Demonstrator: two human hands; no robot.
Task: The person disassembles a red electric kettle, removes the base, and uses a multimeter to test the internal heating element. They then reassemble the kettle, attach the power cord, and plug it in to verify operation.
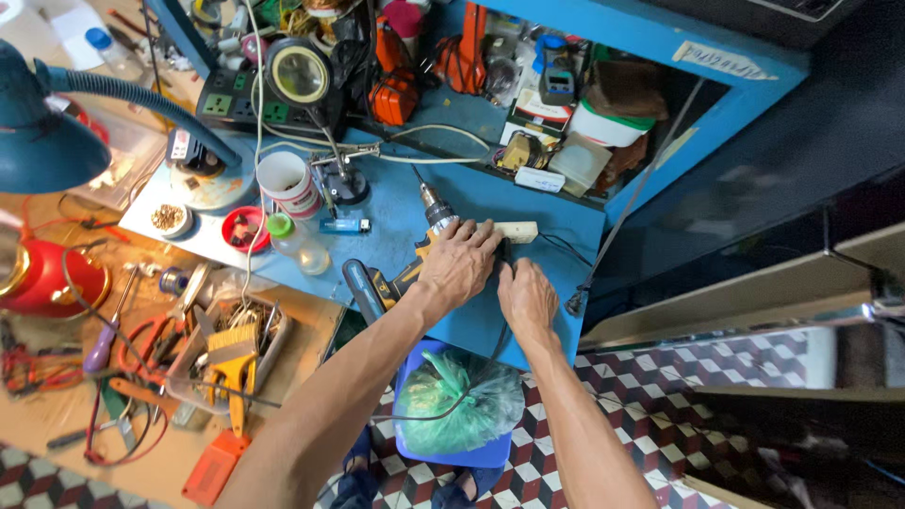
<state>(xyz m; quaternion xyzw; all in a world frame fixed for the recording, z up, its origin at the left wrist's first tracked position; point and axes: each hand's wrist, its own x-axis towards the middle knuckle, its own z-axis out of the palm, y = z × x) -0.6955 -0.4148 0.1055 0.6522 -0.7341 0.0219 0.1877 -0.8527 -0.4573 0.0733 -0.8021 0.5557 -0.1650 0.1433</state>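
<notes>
One yellow-and-black drill (415, 259) under left hand (459, 264)

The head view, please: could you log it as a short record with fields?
Surface: blue workbench
Left hand: left hand resting on a cordless drill lying on the bench
Right hand: right hand beside it, fingers at a dark cable
Ahead of hands: small cream block
Below bench edge: blue bin lined with a green bag
Left side: desk lamp, white cup
</notes>
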